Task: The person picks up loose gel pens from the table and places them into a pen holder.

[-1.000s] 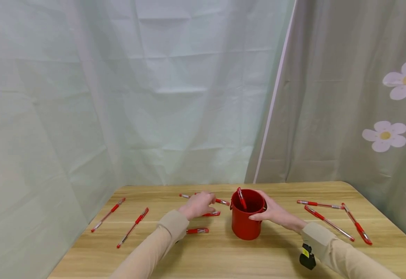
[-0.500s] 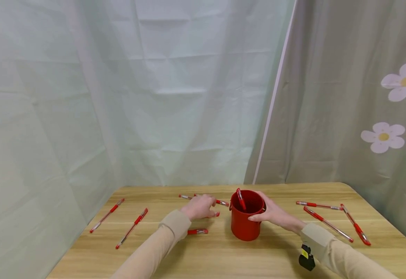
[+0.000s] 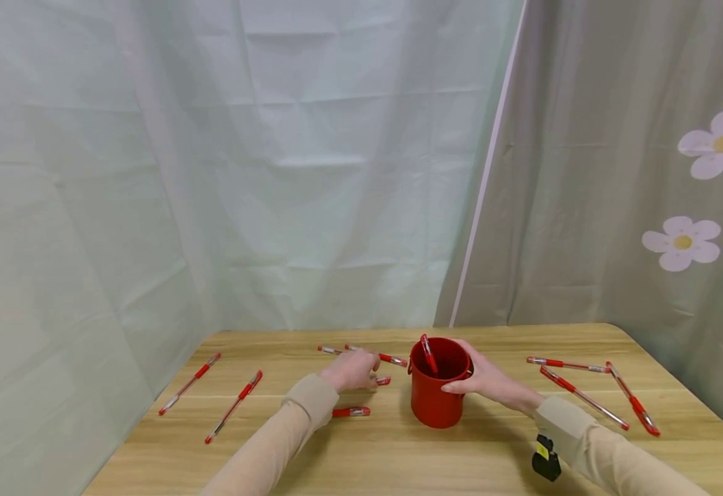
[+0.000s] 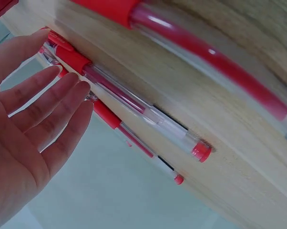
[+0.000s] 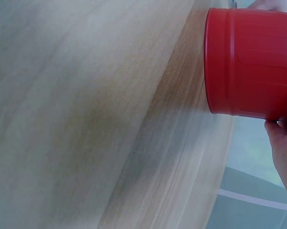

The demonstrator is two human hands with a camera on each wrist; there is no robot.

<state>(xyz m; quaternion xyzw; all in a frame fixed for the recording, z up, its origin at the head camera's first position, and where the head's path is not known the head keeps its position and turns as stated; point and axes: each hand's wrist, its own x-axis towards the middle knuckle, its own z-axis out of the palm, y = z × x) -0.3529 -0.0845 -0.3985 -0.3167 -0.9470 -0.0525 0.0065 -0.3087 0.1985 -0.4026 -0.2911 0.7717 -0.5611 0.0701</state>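
My left hand [image 3: 355, 370] reaches low over a red pen [image 3: 384, 380] lying on the table. In the left wrist view its thumb is at the capped end of that pen [image 4: 119, 93], and the fingers stay extended and apart, overlapping the barrel. My right hand [image 3: 488, 382] grips a small red metal bucket [image 3: 435, 406] from the right, thumb at the near side of the rim. One capped pen [image 3: 429, 353] leans inside the bucket. The bucket's smooth wall [image 5: 258, 62] also shows in the right wrist view, with the right hand's fingers [image 5: 281, 148] against it.
Two pens lie to the left, including one pen [image 3: 233, 406]. Three lie to the right, including one pen [image 3: 584, 397]. A pen [image 3: 351, 412] lies nearer than the left hand, and others, including a pen [image 3: 392, 359], lie behind it. Curtains [image 3: 336, 207] hang behind the table [image 3: 398, 468].
My left hand shifts slightly and lowers over the pen, covering more of it than a second ago. The right hand and the bucket hold almost still.
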